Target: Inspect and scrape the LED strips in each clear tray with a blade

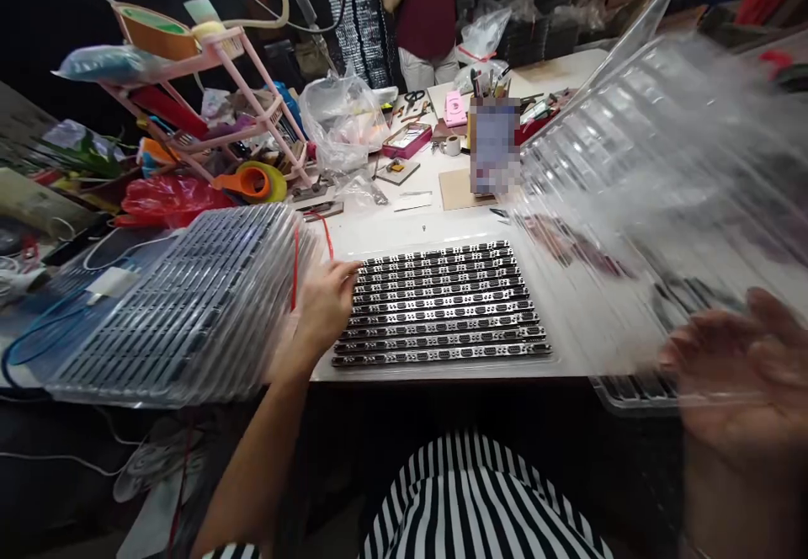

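The left hand [325, 302] rests at the left edge of a tray of black connector strips [442, 306] lying flat on the white counter [404, 226], its fingers curled against the tray's rim; just left of it lies a stack of clear trays [189, 306]. The right hand [738, 365], blurred, is open-palmed with fingers spread under a clear plastic lid [656, 188] raised and tilted over the counter's right side; whether it grips the lid I cannot tell.
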A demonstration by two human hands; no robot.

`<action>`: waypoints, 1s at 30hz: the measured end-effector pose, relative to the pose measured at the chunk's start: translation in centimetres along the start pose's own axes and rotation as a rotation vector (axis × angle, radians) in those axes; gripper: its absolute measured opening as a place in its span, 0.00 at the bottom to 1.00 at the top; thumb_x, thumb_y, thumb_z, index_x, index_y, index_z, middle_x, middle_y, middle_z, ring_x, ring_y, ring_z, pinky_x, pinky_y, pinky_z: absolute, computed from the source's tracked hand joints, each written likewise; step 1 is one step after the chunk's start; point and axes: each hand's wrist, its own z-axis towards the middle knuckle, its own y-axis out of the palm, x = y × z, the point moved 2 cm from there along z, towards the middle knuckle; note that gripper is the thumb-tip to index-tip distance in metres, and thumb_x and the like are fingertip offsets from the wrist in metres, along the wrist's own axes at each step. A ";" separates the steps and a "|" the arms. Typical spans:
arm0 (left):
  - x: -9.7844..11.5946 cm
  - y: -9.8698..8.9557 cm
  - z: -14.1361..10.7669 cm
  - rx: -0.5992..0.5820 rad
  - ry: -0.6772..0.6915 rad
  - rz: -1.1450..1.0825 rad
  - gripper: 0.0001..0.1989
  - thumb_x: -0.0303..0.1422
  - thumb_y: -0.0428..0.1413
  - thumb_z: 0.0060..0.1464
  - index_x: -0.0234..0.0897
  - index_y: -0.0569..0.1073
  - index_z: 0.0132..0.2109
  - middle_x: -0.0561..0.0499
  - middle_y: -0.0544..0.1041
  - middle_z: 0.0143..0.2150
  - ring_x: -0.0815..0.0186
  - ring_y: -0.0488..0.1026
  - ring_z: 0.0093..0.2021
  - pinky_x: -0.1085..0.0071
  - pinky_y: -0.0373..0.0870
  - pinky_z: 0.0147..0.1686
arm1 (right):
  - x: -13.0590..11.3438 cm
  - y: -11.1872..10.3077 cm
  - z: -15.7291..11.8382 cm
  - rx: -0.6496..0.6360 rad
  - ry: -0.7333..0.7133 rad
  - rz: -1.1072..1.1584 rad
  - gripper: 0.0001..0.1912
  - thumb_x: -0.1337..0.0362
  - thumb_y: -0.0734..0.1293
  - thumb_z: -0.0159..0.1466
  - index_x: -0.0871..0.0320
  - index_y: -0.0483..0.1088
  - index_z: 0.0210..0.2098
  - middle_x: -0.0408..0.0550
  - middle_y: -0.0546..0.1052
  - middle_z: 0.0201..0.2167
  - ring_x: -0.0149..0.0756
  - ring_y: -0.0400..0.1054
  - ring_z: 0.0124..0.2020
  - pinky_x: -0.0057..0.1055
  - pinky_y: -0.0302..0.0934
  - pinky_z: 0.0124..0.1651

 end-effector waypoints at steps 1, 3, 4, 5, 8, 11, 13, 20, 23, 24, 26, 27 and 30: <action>1.3 0.7 1.6 -0.080 0.074 -0.004 0.14 0.31 0.46 0.62 0.35 0.74 0.48 0.45 0.74 0.42 0.61 0.70 0.43 0.62 0.66 0.47 | 0.7 0.2 0.4 -0.018 0.018 0.035 0.22 0.63 0.67 0.49 0.51 0.76 0.44 0.46 0.73 0.32 0.33 0.66 0.30 0.27 0.62 0.21; 3.5 2.7 4.6 -0.216 0.161 0.032 0.13 0.28 0.47 0.62 0.35 0.76 0.45 0.45 0.74 0.43 0.61 0.69 0.44 0.62 0.65 0.47 | 2.2 0.4 1.3 -0.016 0.126 0.095 0.19 0.64 0.63 0.53 0.55 0.76 0.44 0.46 0.75 0.32 0.30 0.68 0.30 0.24 0.65 0.22; 4.3 3.8 5.9 -0.251 0.182 0.042 0.12 0.27 0.48 0.61 0.36 0.76 0.44 0.46 0.74 0.43 0.61 0.69 0.44 0.63 0.65 0.47 | 2.8 0.4 1.6 0.007 0.201 0.121 0.19 0.64 0.62 0.56 0.56 0.76 0.44 0.46 0.76 0.34 0.29 0.69 0.31 0.22 0.67 0.25; 4.9 4.9 7.1 -0.286 0.196 0.054 0.11 0.26 0.49 0.60 0.36 0.77 0.42 0.46 0.75 0.42 0.61 0.69 0.44 0.64 0.65 0.47 | 3.3 0.3 1.9 0.031 0.252 0.137 0.19 0.64 0.60 0.58 0.56 0.76 0.45 0.46 0.77 0.36 0.28 0.70 0.33 0.22 0.69 0.28; 5.7 7.4 9.3 -0.367 0.220 0.097 0.08 0.27 0.53 0.58 0.35 0.77 0.39 0.46 0.75 0.42 0.61 0.68 0.44 0.64 0.65 0.45 | 3.6 0.1 2.3 0.073 0.304 0.143 0.19 0.63 0.58 0.61 0.55 0.76 0.46 0.44 0.78 0.40 0.28 0.71 0.36 0.21 0.72 0.33; 5.6 8.3 10.0 -0.423 0.229 0.144 0.06 0.29 0.56 0.56 0.35 0.77 0.40 0.45 0.74 0.41 0.58 0.68 0.45 0.63 0.64 0.44 | 2.9 0.0 2.7 0.094 0.346 0.114 0.19 0.63 0.58 0.62 0.52 0.76 0.47 0.42 0.78 0.41 0.28 0.72 0.36 0.22 0.72 0.32; 5.5 8.2 10.0 -0.446 0.234 0.165 0.07 0.29 0.57 0.54 0.35 0.77 0.40 0.45 0.73 0.42 0.57 0.67 0.46 0.62 0.64 0.44 | 2.6 0.3 3.1 0.090 0.358 0.105 0.19 0.62 0.59 0.62 0.52 0.75 0.48 0.42 0.78 0.41 0.28 0.73 0.35 0.22 0.72 0.32; 5.5 8.3 10.1 -0.453 0.253 0.184 0.06 0.27 0.58 0.53 0.34 0.78 0.38 0.45 0.75 0.40 0.58 0.67 0.44 0.62 0.64 0.45 | 3.5 1.4 4.3 0.050 0.440 0.193 0.19 0.63 0.58 0.63 0.53 0.75 0.47 0.43 0.78 0.38 0.27 0.72 0.32 0.22 0.71 0.32; 5.5 8.4 10.3 -0.453 0.265 0.187 0.06 0.26 0.57 0.53 0.34 0.79 0.36 0.46 0.76 0.37 0.59 0.68 0.42 0.62 0.65 0.45 | 4.0 1.0 4.3 0.068 0.471 0.192 0.19 0.62 0.58 0.62 0.54 0.75 0.48 0.44 0.78 0.37 0.27 0.72 0.32 0.22 0.71 0.31; 5.4 8.4 10.3 -0.454 0.272 0.185 0.06 0.26 0.56 0.54 0.35 0.79 0.36 0.46 0.76 0.37 0.59 0.69 0.42 0.62 0.65 0.45 | 4.1 0.9 4.3 0.069 0.458 0.191 0.19 0.62 0.59 0.61 0.54 0.75 0.48 0.44 0.78 0.37 0.27 0.71 0.32 0.21 0.70 0.31; 5.3 8.4 10.4 -0.452 0.285 0.176 0.07 0.26 0.56 0.53 0.36 0.80 0.35 0.47 0.77 0.35 0.60 0.70 0.41 0.63 0.66 0.44 | 4.2 0.7 4.4 0.050 0.434 0.189 0.20 0.61 0.61 0.60 0.54 0.74 0.49 0.45 0.78 0.38 0.27 0.71 0.31 0.21 0.70 0.31; 5.2 8.4 10.5 -0.446 0.290 0.170 0.07 0.27 0.56 0.53 0.37 0.80 0.35 0.48 0.77 0.35 0.60 0.70 0.40 0.63 0.67 0.43 | 4.2 0.7 4.4 0.034 0.424 0.192 0.20 0.61 0.62 0.59 0.55 0.74 0.49 0.46 0.77 0.38 0.27 0.70 0.31 0.21 0.69 0.30; 4.9 8.6 10.5 -0.406 0.286 0.150 0.07 0.28 0.56 0.53 0.37 0.80 0.35 0.47 0.76 0.35 0.59 0.71 0.41 0.62 0.68 0.44 | 4.2 0.8 4.4 -0.011 0.398 0.231 0.22 0.61 0.65 0.56 0.57 0.74 0.49 0.48 0.77 0.37 0.27 0.68 0.28 0.19 0.66 0.24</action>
